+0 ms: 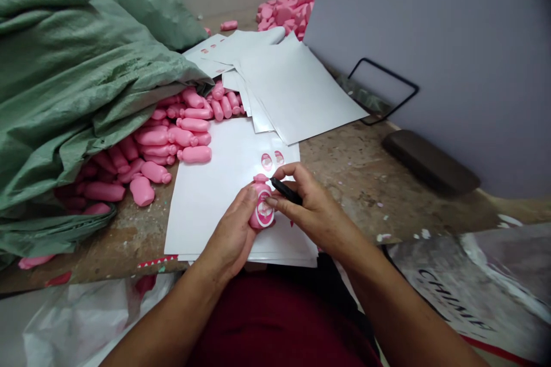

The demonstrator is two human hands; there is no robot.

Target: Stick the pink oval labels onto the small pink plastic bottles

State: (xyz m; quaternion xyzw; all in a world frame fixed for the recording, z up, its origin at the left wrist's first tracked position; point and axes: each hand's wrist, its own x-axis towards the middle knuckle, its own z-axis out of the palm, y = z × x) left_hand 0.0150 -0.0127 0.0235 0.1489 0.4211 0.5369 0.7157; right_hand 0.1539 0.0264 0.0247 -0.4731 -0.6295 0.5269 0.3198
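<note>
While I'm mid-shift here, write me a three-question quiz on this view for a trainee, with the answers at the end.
1. What does the left hand hold?
A) a wire frame
B) a pink bottle
C) a rolled sheet

2. True or false: in the picture, the green sack lies to the left of the brown rounded object.

3. Fill the gap with a colour: the right hand holds a slim ____ tool.

Key: 1. B; 2. true; 3. black.
</note>
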